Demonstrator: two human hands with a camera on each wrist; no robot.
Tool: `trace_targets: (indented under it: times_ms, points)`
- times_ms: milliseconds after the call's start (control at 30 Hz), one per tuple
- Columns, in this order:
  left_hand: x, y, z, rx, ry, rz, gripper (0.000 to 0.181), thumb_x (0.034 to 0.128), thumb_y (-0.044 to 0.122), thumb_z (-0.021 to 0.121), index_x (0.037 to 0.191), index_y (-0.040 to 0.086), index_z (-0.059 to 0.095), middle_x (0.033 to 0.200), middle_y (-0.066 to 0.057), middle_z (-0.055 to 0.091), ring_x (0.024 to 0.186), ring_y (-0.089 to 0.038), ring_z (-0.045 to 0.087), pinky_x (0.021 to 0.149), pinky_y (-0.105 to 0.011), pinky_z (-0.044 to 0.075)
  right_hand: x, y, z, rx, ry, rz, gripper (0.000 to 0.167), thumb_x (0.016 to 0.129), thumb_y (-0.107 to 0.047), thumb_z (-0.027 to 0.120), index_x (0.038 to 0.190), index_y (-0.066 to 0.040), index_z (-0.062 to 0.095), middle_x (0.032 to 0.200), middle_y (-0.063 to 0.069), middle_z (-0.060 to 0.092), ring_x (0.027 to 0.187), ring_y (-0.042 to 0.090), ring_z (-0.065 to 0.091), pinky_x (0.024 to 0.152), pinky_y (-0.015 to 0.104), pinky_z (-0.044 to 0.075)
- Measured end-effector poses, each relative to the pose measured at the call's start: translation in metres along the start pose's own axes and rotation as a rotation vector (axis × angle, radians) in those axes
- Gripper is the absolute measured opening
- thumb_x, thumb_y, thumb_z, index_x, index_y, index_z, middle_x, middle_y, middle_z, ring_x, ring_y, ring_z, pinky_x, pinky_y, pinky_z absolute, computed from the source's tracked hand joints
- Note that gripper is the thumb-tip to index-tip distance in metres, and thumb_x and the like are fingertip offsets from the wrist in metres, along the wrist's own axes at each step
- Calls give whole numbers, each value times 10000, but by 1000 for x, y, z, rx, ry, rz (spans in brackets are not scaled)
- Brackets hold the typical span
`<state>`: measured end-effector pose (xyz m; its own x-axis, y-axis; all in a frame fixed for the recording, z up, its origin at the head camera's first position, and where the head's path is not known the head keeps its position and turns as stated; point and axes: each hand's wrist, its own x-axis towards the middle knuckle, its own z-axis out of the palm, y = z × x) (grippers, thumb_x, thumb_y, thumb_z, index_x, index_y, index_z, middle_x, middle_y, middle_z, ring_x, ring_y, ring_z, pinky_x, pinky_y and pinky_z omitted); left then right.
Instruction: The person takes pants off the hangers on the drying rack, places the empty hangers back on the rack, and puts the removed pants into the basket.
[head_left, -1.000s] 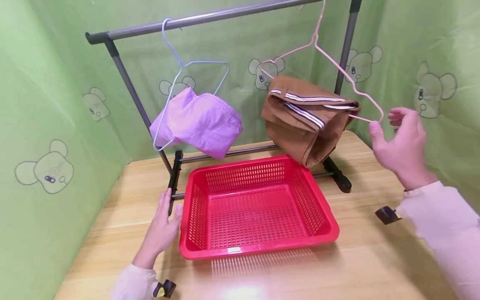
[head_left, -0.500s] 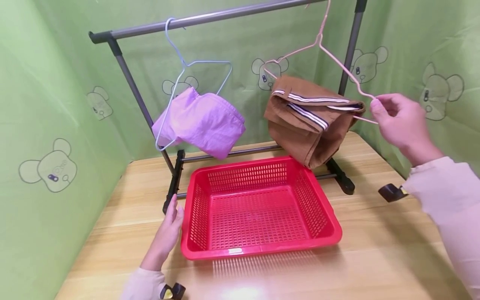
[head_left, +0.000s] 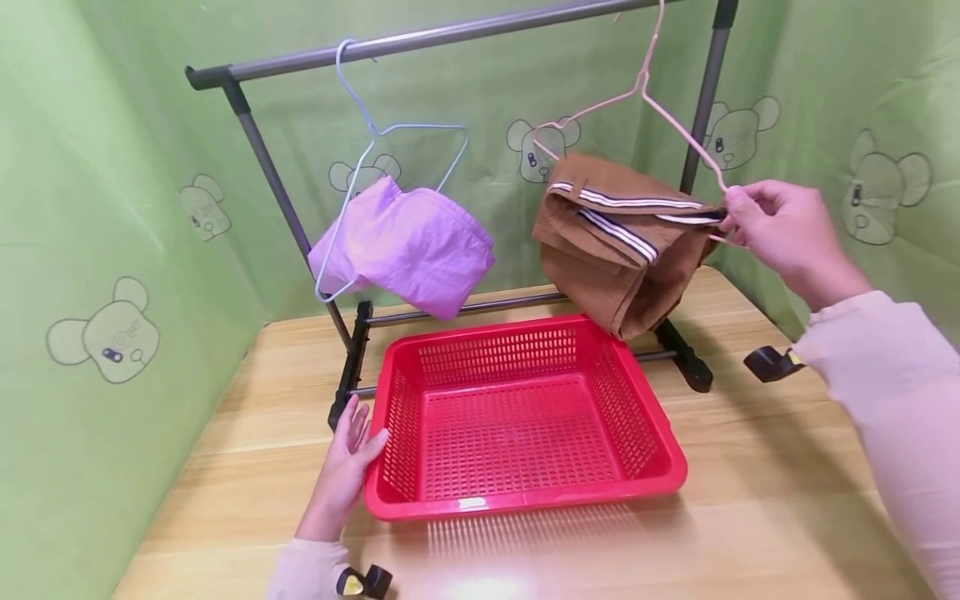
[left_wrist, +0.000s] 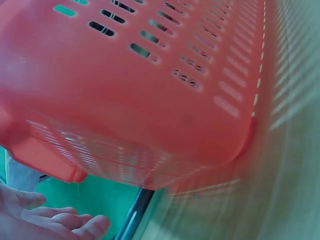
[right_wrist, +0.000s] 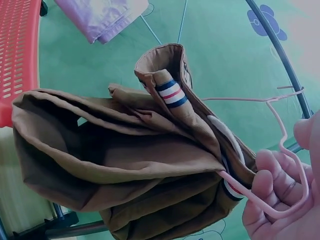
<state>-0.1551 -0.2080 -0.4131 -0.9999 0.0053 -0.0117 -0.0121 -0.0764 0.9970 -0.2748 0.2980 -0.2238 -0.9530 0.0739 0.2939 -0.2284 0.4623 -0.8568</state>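
Brown folded trousers point(head_left: 600, 225) with striped trim hang over the lower bar of a pink hanger point(head_left: 678, 125) on the rack's rail. My right hand point(head_left: 787, 233) grips the hanger's right end beside the waistband; in the right wrist view its curled fingers point(right_wrist: 272, 180) lie around the pink wire, against the trousers point(right_wrist: 150, 165). A red basket point(head_left: 525, 498) stands on the table under the clothes. At its left wall my left hand point(head_left: 343, 467) has loosely extended fingers, the thumb at the rim. The left wrist view shows the hand point(left_wrist: 45, 220) beside the basket point(left_wrist: 110, 95).
A purple garment point(head_left: 408, 242) hangs on a blue hanger point(head_left: 352, 179) at the left of the rack. The rack's metal rail point(head_left: 450, 32) runs overhead, and its black feet point(head_left: 686, 362) stand behind the basket on the wooden table point(head_left: 255, 433). Green printed curtains point(head_left: 90, 208) surround it.
My right hand has come in from the right, taken hold of the pink hanger and slid left to the trousers' edge. My left hand has moved slightly right, its thumb now at the basket's rim.
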Motion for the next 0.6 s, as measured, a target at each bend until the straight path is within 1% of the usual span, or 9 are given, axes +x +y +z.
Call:
trace_targets:
  times_ms: [100,167,200,267,333,400,467,600]
  points:
    - [0,-4,1,-90,-9,-31,814,958,39,545,1555,114,-3,1603,-172,45,1435,-367,173,1095,-437,309,2,-2,2,17,5,7,285,996,-326,535,1156,-98,594,799,-74,627,735,81,571,636,139,507]
    - [1,-7,2,-147,-13,-51,810,957,38,543,1559,139,11,1602,-157,92,1399,-365,276,1039,-419,398,4,-4,3,38,7,14,299,999,-311,533,1171,-73,590,794,-62,624,735,80,574,645,136,513]
    - [2,-8,2,-175,-15,-59,807,956,37,541,1560,153,19,1595,-158,126,1368,-366,333,1012,-418,431,4,-4,3,50,8,18,289,999,-306,532,1165,-78,593,795,-57,623,737,78,579,653,133,516]
    - [3,-9,3,-209,-21,-68,806,953,31,537,1562,178,30,1572,-176,190,1299,-354,433,977,-414,468,5,-5,4,70,9,23,262,1000,-300,530,1148,-97,602,795,-49,620,739,76,585,663,132,520]
    - [3,-9,4,-225,-24,-76,803,948,25,533,1563,200,48,1543,-193,245,1234,-340,497,955,-424,486,7,-6,4,100,7,31,225,998,-293,533,1120,-121,613,795,-41,619,740,67,601,677,131,526]
    - [3,-10,6,-230,-27,-78,798,941,9,520,1564,209,63,1522,-204,270,1202,-328,519,953,-433,487,9,-6,5,114,8,36,178,996,-282,542,1071,-146,627,788,-39,620,729,61,609,674,137,532]
    - [4,-11,6,-237,-25,-81,786,937,-2,506,1564,220,88,1510,-201,282,1201,-328,513,955,-439,484,10,-6,6,103,11,38,145,995,-266,546,1027,-163,642,773,-40,617,711,61,604,656,146,535]
    - [3,-12,6,-255,-25,-83,765,937,-3,488,1560,238,116,1502,-185,289,1219,-339,489,959,-451,479,12,-8,6,39,19,30,130,1003,-234,536,985,-199,660,746,-55,617,692,70,570,617,155,526]
